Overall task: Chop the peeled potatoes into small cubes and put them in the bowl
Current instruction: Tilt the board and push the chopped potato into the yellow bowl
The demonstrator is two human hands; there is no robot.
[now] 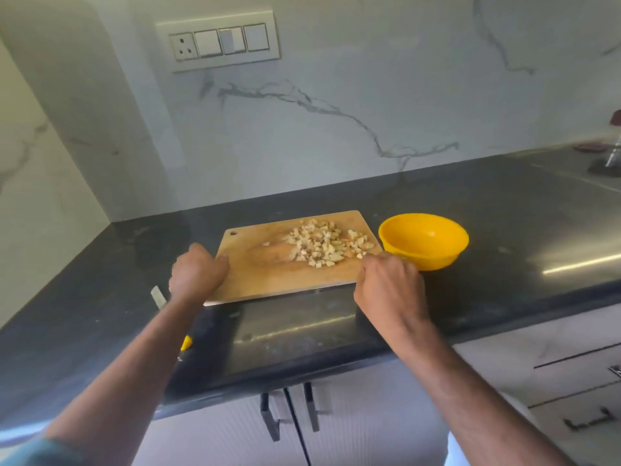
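A pile of small potato cubes lies on the right half of a wooden cutting board on the dark counter. The board's near edge is raised off the counter. My left hand grips the board's left edge. My right hand grips its near right corner. A yellow bowl stands on the counter just right of the board, touching distance from my right hand; its inside looks bare. A knife lies under my left forearm: its blade tip and yellow handle end show.
The marble wall with a switch panel rises behind the counter. At the far right stand a metal item and a dark red object. Cabinet doors with handles and drawers sit below the counter edge.
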